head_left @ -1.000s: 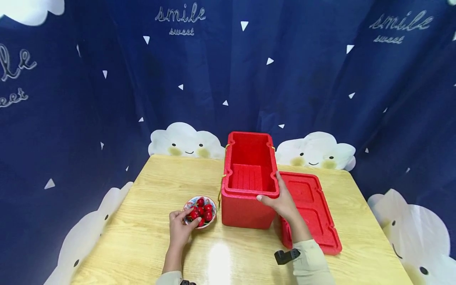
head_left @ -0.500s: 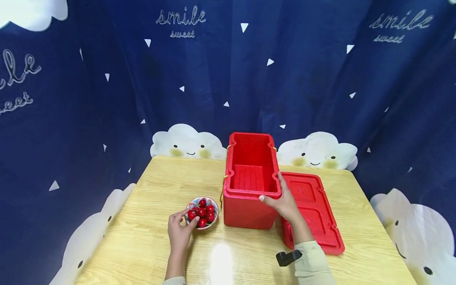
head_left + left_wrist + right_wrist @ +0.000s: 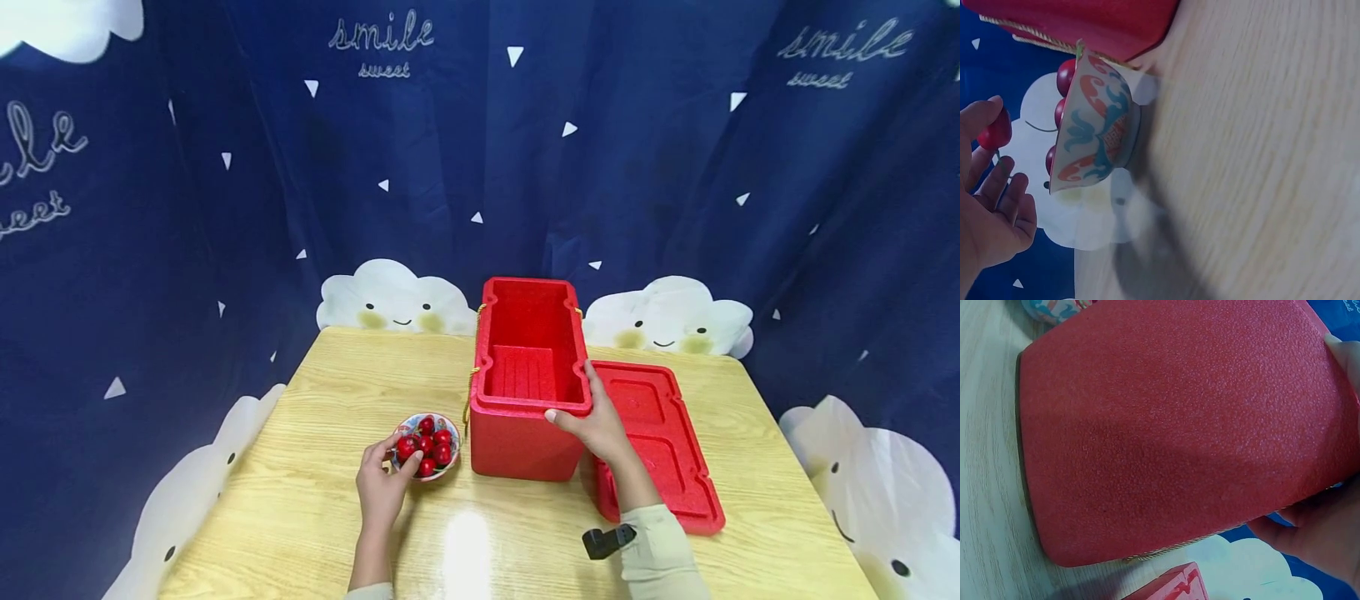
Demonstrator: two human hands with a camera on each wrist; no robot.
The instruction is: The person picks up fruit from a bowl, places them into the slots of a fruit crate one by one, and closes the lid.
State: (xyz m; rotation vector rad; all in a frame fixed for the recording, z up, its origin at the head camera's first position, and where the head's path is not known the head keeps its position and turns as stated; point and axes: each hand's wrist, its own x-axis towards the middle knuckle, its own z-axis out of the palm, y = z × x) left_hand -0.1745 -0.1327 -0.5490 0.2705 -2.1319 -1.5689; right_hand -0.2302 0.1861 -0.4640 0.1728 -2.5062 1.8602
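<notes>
My left hand (image 3: 381, 492) pinches a red cherry (image 3: 997, 130) between thumb and forefinger; its green stem hangs down in the left wrist view. That cherry is held just above a patterned bowl (image 3: 1100, 119), beside its rim, and the other fingers are loosely bent below. Several more cherries (image 3: 442, 454) fill the bowl. To its right stands a deep red foam box (image 3: 525, 450), open on top, with a ribbed floor. My right hand (image 3: 606, 433) grips the box's near right corner, thumb on the front rim and fingers along the right side.
A red lid (image 3: 660, 467) lies on the wooden table (image 3: 300, 517) at the right of the box, partly behind the right forearm. Yellow cord (image 3: 471, 387) runs along the box's side. A blue curtain (image 3: 420, 125) with cloud prints hangs behind.
My left hand has lifted slightly from the bowl's cherries with one pinched in its fingers. The right hand keeps its grip on the box corner. The head view has shifted a little.
</notes>
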